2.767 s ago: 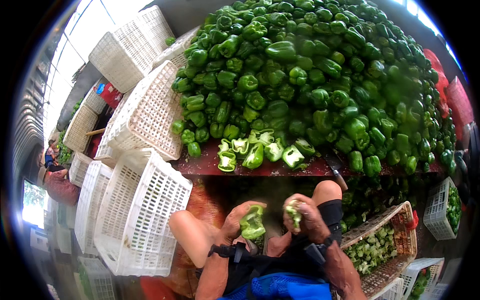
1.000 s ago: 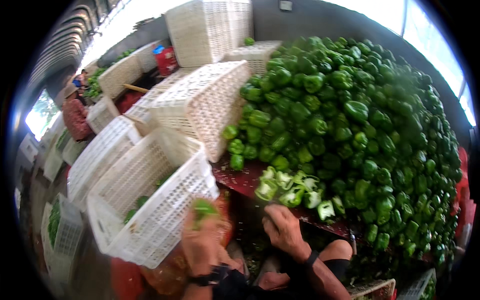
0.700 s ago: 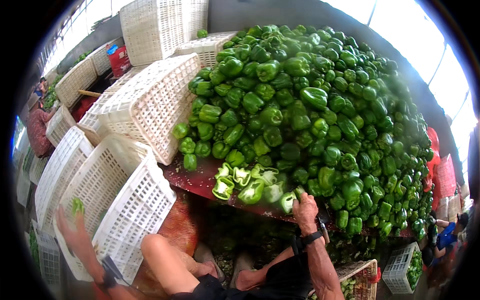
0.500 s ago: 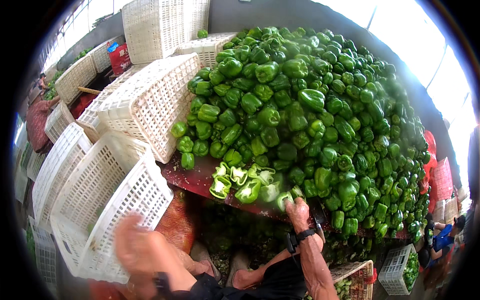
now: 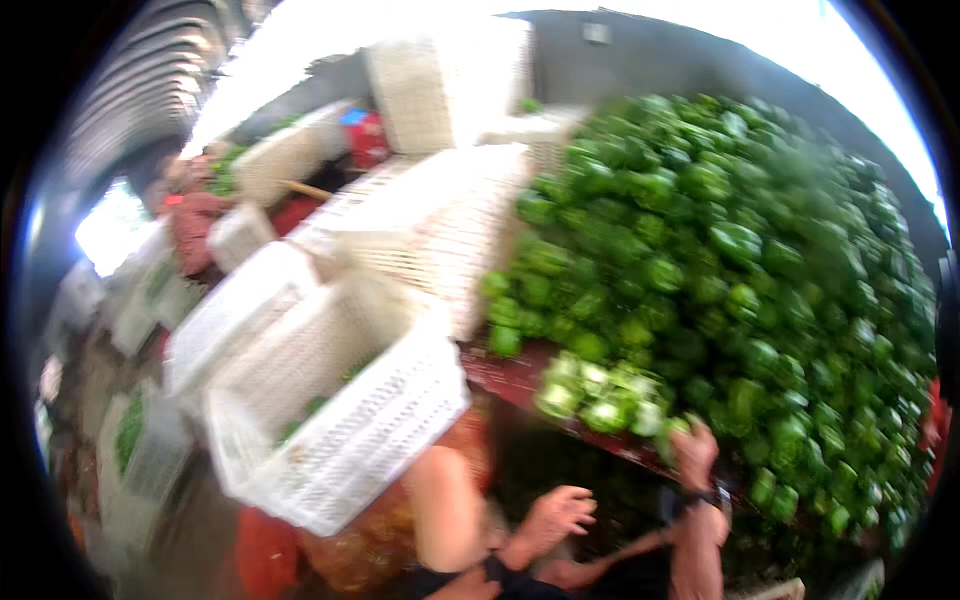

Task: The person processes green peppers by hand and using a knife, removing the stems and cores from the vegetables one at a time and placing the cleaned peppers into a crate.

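The frame is motion-blurred; detail is limited. The right hand (image 5: pixel 693 452) is raised to the near edge of the green pepper heap (image 5: pixel 730 270), its fingers curled over a pale green pepper (image 5: pixel 668 432) at the lower front of the pile, by a cluster of cut, lighter-coloured pieces (image 5: pixel 590 390) lying on the red table edge (image 5: pixel 510 375). Whether the fingers have closed fully on that pepper cannot be told through the blur; contact appears likely. A dark watch band (image 5: pixel 705 497) sits on that wrist. The left hand (image 5: pixel 552 517) hangs lower, below the table edge and in front of the dark space under it, fingers loosely spread and holding nothing. The pepper lies up and to the right of the left hand, and directly under the right fingertips, so the right hand is clearly the nearer one. The pepper's long axis cannot be judged. To the left, well apart from both hands, a white lattice crate (image 5: pixel 340 420) stands tilted, with a few green pieces visible inside; further white crates (image 5: pixel 440 210) are stacked behind it.
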Motion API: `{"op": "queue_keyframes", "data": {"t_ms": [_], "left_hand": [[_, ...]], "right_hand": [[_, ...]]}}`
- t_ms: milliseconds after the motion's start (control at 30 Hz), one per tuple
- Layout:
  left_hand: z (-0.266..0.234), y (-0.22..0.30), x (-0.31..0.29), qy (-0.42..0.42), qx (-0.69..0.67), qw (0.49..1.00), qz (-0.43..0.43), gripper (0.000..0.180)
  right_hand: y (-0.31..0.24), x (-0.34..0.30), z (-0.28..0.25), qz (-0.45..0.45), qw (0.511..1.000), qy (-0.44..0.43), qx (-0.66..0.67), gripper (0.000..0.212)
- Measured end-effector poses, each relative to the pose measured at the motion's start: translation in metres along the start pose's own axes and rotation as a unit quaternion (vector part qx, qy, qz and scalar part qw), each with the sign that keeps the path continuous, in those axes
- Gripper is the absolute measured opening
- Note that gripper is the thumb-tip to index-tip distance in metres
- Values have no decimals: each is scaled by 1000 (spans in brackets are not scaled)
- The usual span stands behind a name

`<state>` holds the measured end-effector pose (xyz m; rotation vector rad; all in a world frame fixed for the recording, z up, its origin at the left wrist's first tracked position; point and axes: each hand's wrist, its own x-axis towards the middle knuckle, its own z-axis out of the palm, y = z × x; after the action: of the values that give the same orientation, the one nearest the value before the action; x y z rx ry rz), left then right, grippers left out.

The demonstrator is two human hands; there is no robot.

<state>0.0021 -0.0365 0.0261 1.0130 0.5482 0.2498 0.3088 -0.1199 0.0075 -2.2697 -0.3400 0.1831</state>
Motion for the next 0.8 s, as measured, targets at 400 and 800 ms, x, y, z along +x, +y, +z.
{"op": "queue_keyframes", "data": {"t_ms": [400, 800], "left_hand": [[-15, -47, 44, 119, 127, 977, 126, 36], [-2, -28, 30, 188, 530, 717, 411, 27]], "right_hand": [[-86, -191, -2, -227, 920, -291, 134, 32], [-48, -185, 47, -289, 847, -344, 284, 26]]}}
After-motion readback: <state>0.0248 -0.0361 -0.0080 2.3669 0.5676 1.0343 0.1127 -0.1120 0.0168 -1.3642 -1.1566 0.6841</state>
